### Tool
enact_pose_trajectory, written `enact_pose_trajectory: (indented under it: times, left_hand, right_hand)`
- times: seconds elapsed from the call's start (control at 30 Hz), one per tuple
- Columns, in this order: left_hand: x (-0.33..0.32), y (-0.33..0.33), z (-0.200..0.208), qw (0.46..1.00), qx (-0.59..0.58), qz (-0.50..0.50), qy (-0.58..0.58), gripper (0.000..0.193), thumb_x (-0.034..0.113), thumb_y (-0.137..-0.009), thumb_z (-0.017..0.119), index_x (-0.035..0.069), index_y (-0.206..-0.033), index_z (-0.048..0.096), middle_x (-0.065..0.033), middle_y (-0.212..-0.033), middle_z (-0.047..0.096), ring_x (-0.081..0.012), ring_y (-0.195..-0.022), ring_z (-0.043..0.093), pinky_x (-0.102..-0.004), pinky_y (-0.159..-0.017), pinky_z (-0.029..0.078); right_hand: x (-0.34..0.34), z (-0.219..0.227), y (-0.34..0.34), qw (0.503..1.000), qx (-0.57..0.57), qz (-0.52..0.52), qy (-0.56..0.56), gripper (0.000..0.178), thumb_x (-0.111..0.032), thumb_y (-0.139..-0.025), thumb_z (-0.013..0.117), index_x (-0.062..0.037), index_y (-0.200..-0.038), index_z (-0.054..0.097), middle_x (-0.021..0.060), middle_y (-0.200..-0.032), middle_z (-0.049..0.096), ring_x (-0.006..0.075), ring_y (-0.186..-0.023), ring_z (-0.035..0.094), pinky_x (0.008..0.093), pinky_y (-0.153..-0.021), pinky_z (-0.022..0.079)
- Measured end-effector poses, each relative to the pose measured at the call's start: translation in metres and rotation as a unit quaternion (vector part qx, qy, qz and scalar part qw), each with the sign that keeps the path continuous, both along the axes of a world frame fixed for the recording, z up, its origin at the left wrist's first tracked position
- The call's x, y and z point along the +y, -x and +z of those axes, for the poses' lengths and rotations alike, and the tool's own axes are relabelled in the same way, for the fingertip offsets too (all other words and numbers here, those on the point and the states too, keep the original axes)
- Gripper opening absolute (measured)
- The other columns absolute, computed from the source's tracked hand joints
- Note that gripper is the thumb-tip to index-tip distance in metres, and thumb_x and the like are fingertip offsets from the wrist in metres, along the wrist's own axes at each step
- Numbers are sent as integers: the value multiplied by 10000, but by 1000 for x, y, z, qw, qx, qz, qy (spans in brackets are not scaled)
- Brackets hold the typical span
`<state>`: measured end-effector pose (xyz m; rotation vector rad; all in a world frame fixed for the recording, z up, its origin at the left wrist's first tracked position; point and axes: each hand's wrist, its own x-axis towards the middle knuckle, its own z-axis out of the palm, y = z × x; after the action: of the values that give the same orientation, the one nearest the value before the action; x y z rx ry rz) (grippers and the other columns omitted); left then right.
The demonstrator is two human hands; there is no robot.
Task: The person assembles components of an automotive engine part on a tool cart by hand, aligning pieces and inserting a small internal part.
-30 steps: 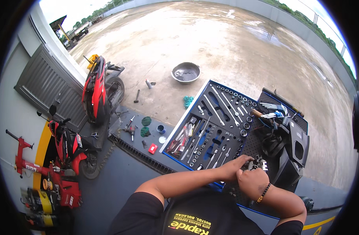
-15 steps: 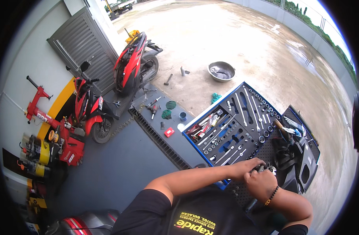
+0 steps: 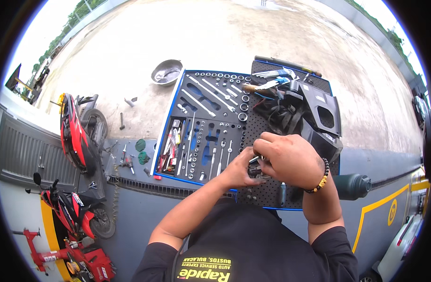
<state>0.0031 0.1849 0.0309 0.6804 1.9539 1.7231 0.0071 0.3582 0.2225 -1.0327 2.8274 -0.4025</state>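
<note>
In front of my chest, over the near part of the tool cart, both hands meet. My left hand [image 3: 240, 170] has its thumb and fingers closed around a small dark metal part [image 3: 256, 173]. My right hand [image 3: 290, 159], with a beaded bracelet at the wrist, is bent over the same part from above. Its fingertips pinch a slim silver piece [image 3: 254, 159] against the part; most of that piece is hidden. Below the hands, a perforated black cart top [image 3: 267, 199] carries small loose pieces and a light-blue-handled tool [image 3: 283, 193].
Left of my hands lies a foam tray [image 3: 203, 123] of sockets, ratchets and wrenches. Black plastic panels [image 3: 321, 110], cables and hex keys [image 3: 274, 73] crowd the cart's right. A dark green bottle [image 3: 351, 186] stands beyond my right forearm. Red motorcycles [image 3: 74, 136] and a metal basin [image 3: 167, 73] are farther left.
My view has turned right, so the cart sits nearer the middle. Both hands stay together at the metal part; my right hand is raised higher over it, and the silver piece shows between the fingers.
</note>
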Motion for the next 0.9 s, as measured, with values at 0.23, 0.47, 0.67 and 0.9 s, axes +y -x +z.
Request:
enact_pose_trajectory:
  times: [0.23, 0.47, 0.67, 0.9]
  left_hand:
    - [9, 11, -15, 995, 95, 10, 27, 1169, 229, -595, 968, 84, -1548, 307, -154, -1350, 562, -278, -1235, 602, -396, -1077, 476]
    - [11, 33, -29, 1000, 10, -5, -19, 1030, 192, -627, 964, 28, -1456, 375, -145, -1328, 568, -227, -1236, 582, -371, -1072, 482]
    - [15, 39, -30, 999, 5, -32, -32, 977, 191, -630, 943, -1, -1432, 419, -158, -1321, 578, -242, -1214, 608, -374, -1034, 510]
    - [17, 46, -26, 996, 27, -91, -1, 1012, 153, -631, 938, 30, -1461, 372, -148, -1336, 572, -231, -1246, 585, -378, -1062, 487]
  right_hand:
    - [62, -89, -110, 958, -145, -223, 107, 190, -239, -894, 704, -80, -947, 614, 78, -883, 660, 283, -827, 688, 415, -704, 548]
    - [13, -188, -146, 926, -100, -357, 70, 164, -220, -898, 675, -89, -957, 596, 75, -923, 653, 302, -799, 702, 440, -681, 573]
    - [-4, -197, -144, 916, -46, -393, 68, 163, -173, -848, 707, -89, -924, 590, 89, -903, 623, 292, -727, 691, 423, -656, 569]
    - [-16, -202, -140, 931, -52, -358, 38, 198, -174, -837, 712, -67, -950, 590, 110, -906, 616, 299, -737, 689, 413, -677, 569]
